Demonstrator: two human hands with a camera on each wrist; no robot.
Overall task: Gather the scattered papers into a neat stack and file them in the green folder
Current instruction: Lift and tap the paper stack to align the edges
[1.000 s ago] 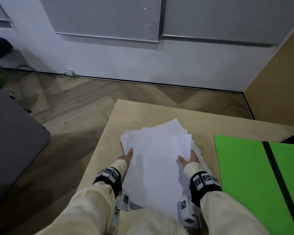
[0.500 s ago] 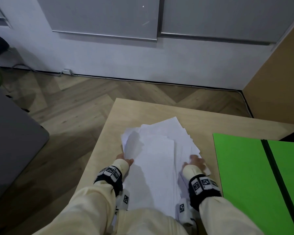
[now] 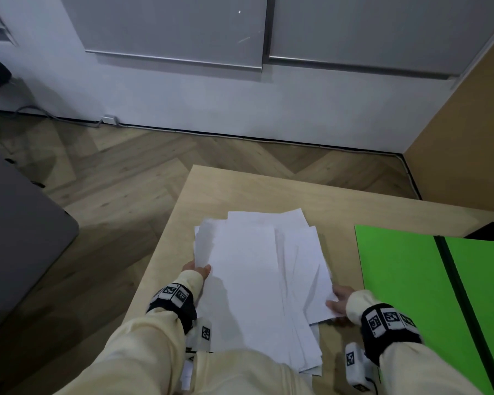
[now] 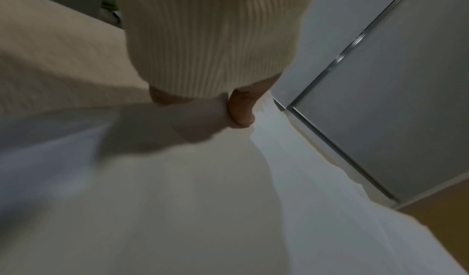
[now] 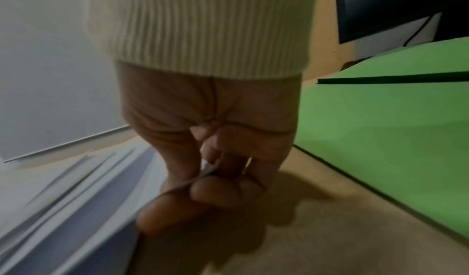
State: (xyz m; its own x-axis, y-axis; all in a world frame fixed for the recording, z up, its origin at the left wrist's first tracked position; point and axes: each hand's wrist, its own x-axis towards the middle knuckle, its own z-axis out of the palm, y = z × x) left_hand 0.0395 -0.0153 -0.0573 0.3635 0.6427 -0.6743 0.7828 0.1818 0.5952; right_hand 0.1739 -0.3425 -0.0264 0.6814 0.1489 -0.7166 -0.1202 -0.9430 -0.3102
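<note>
Papers (image 3: 257, 275): gathered into one loose, fanned pile on the desk (image 3: 240, 192), edges unsquared. Left hand (image 3: 197, 270) pinched the left edge; right hand (image 3: 338, 300) pinched the right. Green folder (image 3: 405, 280): open alongside, empty; filing outstanding.

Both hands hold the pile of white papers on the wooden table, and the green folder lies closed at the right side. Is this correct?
One thing is wrong: the green folder lies open, not closed; the head view shows both panels flat with the dark spine between. The left hand and right hand do hold the papers on the table.
</note>
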